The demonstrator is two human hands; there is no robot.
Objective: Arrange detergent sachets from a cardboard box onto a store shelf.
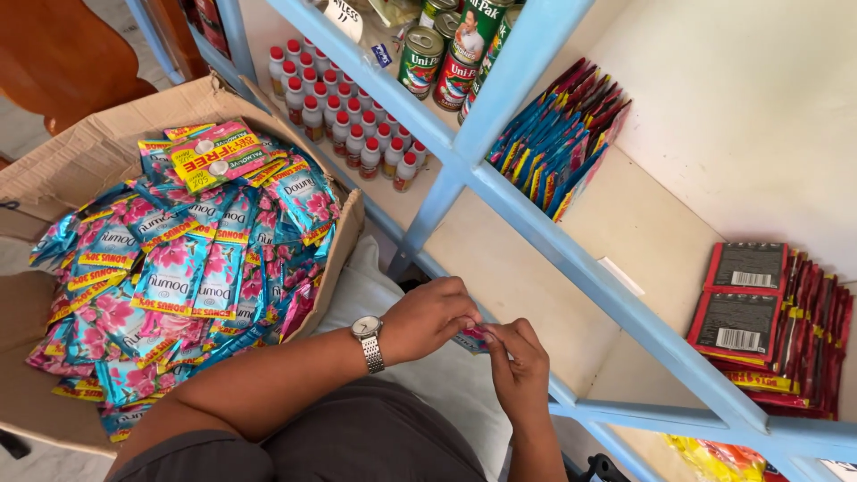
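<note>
My left hand [428,315], with a silver wristwatch [367,339] on its wrist, and my right hand [518,361] meet in front of the blue shelf rail [616,299]. Both pinch one small pink and blue sachet [473,338], mostly hidden by the fingers. To the left, an open cardboard box [89,147] is piled with several strips of matching blue sachets with pink flowers [192,268]. A pink and yellow packet [217,153] lies on top of the pile.
The blue-framed shelf holds small red-capped bottles [344,112], tins [446,54], upright blue and red sachets [562,134] and a stack of red and black sachets [772,326]. Yellow packets [714,457] show on the shelf below. A white sack [375,286] lies under my arms.
</note>
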